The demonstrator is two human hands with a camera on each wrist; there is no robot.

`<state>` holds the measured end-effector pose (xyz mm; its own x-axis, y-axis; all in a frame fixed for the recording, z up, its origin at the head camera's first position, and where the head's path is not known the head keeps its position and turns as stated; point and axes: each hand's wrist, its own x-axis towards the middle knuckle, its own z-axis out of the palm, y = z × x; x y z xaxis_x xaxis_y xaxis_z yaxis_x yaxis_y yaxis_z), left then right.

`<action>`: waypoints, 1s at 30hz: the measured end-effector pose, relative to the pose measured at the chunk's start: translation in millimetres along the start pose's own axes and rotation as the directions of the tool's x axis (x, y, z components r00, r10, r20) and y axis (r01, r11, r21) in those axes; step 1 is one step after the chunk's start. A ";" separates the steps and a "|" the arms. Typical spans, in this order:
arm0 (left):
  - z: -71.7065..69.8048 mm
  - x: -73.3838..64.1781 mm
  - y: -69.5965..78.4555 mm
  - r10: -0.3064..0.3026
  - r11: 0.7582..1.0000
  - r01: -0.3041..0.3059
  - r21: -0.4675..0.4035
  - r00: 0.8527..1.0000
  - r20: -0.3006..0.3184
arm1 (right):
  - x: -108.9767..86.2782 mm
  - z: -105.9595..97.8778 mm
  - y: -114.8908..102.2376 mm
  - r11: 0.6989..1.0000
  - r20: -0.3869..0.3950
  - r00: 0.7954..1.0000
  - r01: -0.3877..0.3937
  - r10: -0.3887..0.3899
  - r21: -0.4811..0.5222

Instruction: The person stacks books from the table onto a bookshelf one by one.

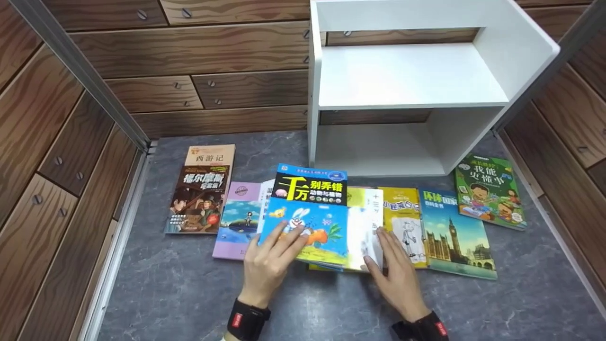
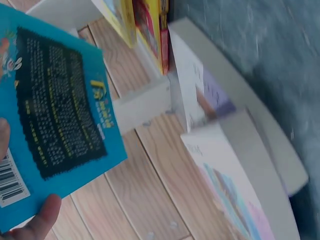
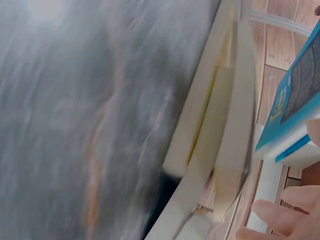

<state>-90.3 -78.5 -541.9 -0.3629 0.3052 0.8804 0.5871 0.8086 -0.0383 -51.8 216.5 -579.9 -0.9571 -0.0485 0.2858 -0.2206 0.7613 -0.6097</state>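
A: Which parts does only one view show?

B: The head view alone gives the full layout: a grey marbled surface (image 1: 180,289), a white two-tier shelf unit (image 1: 407,76) standing on it, and a row of overlapping, colourful books (image 1: 461,237) before the unit. The wrist views add the reverse of the blue paperback book with a rabbit cover (image 1: 326,222): a black text panel (image 2: 60,100) and, in the left wrist view only, a partial barcode (image 2: 10,182).

A: State the blue book's position and appearance.

B: Position: above the middle of the row, partly over a white-covered book (image 1: 362,227). Front: black title band, yellow and white characters, rabbit drawing below.

A: State of the hands?

B: Apart. The left hand (image 1: 270,260) grips the blue book, fingers across its front, thumb behind. The right hand (image 1: 400,279), fingers nearly straight, touches the white-covered book's right edge.

A: What is obscured?

B: The unit's top is cut off in the head view. Books underneath show only edges. Left fingers cover part of the rabbit. The reverse's small print is too blurred to read.
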 end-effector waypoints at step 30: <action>47.1 -5.3 58.2 -0.044 0.998 0.043 -0.052 0.999 -0.023 | 17.7 -1.1 -56.3 0.565 0.191 0.900 -0.400 0.392 0.721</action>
<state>-88.3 -9.3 -571.1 -0.3717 0.2578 0.8918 0.6079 0.7936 0.0239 -56.1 173.4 -539.8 -0.9837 0.1312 -0.1233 0.1222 -0.0167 -0.9924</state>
